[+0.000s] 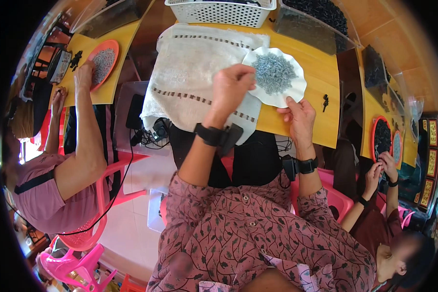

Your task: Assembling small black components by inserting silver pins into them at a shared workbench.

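Observation:
A white plate with a scalloped rim [297,90] holds a heap of small bluish-grey, shiny pieces [275,73], too small to name. At its left rim is my left hand [233,87], its fingers closed together; whatever they pinch, if anything, is hidden. My right hand [298,116] grips the plate's near edge, thumb on top of the rim. Beneath my left forearm and partly under the plate lies a cream cloth [190,68] with brown dashed stripes. To the right of the plate, a few small black parts [325,102] rest on the yellow table [321,126].
A white perforated basket [224,14] and a clear bin of black parts [316,24] stand at the back. On the left a person's hand reaches to an orange plate [113,46] of pale pieces. A person on the right works by a red-rimmed plate [374,141] of black parts.

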Demonstrator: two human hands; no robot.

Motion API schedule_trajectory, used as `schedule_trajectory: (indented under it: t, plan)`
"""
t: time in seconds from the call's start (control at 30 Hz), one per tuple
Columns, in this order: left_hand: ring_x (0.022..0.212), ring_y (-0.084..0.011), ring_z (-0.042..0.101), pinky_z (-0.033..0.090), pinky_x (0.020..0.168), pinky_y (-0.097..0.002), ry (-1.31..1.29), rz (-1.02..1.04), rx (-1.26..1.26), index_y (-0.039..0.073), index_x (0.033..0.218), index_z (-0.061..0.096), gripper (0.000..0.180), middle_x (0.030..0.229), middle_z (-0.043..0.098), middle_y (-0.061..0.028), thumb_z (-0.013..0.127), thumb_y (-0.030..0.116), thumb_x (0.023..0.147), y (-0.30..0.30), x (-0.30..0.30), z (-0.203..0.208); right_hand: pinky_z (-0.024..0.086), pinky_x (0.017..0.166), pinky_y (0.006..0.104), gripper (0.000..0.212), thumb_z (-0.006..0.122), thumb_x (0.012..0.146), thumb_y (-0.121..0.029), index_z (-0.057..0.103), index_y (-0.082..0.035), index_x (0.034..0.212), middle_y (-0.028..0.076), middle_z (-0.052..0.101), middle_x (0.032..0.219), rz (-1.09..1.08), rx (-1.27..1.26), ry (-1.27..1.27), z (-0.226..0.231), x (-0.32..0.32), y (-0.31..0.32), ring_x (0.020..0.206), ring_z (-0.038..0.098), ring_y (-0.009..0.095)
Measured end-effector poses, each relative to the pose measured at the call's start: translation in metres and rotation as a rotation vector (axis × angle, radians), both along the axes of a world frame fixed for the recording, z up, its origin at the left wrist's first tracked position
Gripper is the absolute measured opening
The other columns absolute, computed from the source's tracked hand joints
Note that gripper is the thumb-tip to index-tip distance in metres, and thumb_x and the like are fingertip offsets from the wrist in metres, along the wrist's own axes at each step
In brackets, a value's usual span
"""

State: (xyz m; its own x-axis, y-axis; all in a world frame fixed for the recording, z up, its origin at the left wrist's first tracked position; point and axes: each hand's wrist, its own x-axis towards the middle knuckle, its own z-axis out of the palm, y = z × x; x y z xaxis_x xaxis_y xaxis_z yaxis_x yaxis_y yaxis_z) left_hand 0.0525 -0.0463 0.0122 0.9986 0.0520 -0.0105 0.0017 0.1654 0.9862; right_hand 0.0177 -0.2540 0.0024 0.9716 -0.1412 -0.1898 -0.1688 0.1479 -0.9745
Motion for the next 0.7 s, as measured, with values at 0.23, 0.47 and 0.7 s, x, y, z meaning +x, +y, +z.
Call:
schedule_trajectory:
  t: [0.23,0.47,0.7]
  plan:
    - [0.071,-0.0107,0.065,0.052,0.061,-0.0227,-0.066,0.107,0.181,-0.006,0.107,0.066,0.023,0.083,0.069,-0.0083,0.067,0.007,0.087,-0.012,-0.011,-0.006,0.042,0.047,0.0206,0.019,0.064,0.092,-0.011,0.057,0.005,0.097,0.013,0.069,0.077,0.016,0.016,0.025,0.002,0.001,-0.003,0.062,0.067,0.015]
    - [0.056,-0.0182,0.066,0.053,0.051,-0.0311,0.207,0.077,0.273,-0.010,0.099,0.064,0.025,0.076,0.068,-0.0169,0.068,0.012,0.088,-0.013,-0.024,0.004,0.042,0.048,0.0202,0.016,0.063,0.092,-0.010,0.057,0.005,0.096,0.013,0.069,0.076,0.002,0.061,-0.017,0.001,0.002,-0.003,0.061,0.067,0.016]
    - [0.057,-0.0145,0.065,0.054,0.050,-0.0249,0.149,0.159,-0.063,-0.012,0.097,0.062,0.017,0.076,0.068,-0.0125,0.060,0.005,0.091,-0.019,-0.035,0.004,0.044,0.050,0.0203,0.014,0.060,0.093,-0.008,0.055,0.004,0.099,0.012,0.069,0.080,-0.003,0.054,-0.104,0.009,-0.005,0.002,0.060,0.066,0.014]
